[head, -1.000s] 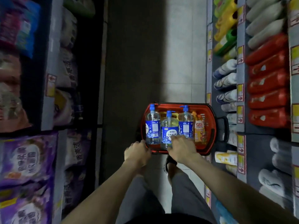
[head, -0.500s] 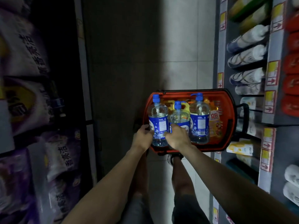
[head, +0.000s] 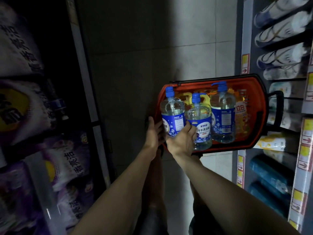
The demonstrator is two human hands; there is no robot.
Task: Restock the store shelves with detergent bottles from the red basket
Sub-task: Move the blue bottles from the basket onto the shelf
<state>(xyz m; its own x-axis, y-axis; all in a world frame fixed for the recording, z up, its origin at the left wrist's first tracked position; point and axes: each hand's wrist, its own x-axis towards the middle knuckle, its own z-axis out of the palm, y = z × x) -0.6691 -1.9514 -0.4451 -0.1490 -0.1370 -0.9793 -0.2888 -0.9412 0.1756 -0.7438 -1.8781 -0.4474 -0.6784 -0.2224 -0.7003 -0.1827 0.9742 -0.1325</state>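
A red basket (head: 261, 116) stands on the floor tiles and holds three clear detergent bottles with blue labels and blue pump caps. The left bottle (head: 173, 114) sits over the basket's left rim. My left hand (head: 153, 134) grips its left side. My right hand (head: 183, 141) holds its lower front, with the fingers reaching in between it and the middle bottle (head: 200, 116). Untouched, the right bottle (head: 223, 116) stands in the basket beside an orange-labelled yellow bottle (head: 241, 114). The left bottle's base is hidden behind my right hand.
Shelves on the right (head: 243, 63) carry white-and-blue bottles (head: 281, 60), blue bottles (head: 269, 177) lower down and yellow price tags. Dark shelving on the left holds purple and white bags (head: 67, 160). The basket's black handle (head: 280, 107) points toward the right shelf. My legs stand below the basket.
The view has moved closer to the basket. My left hand has closed round the left bottle, and my right hand has shifted from the middle bottle toward the left one.
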